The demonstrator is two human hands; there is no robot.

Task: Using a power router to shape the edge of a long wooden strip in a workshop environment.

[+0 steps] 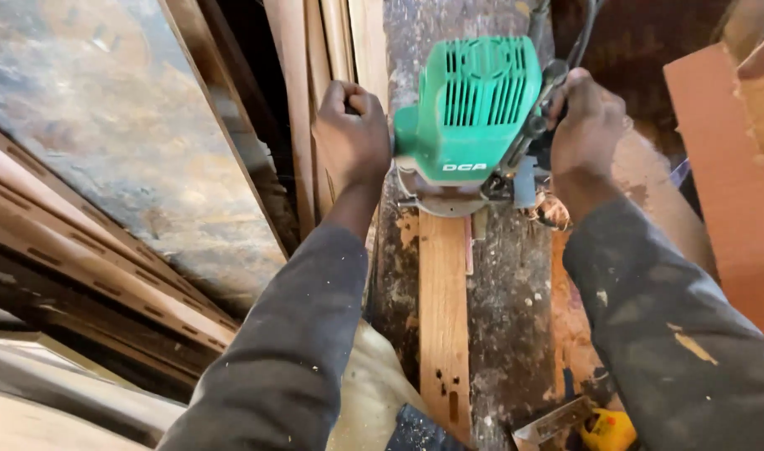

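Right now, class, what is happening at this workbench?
A person grips a green power router with both hands: left hand on its left handle, right hand on its right. The router's base sits on a long wooden strip lying along a worn bench. More wooden boards lean at the left.

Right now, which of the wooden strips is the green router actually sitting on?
The pale narrow strip lying flat on the stained bench, running toward the camera from under the green router. The other strips stand on edge left of the left hand.
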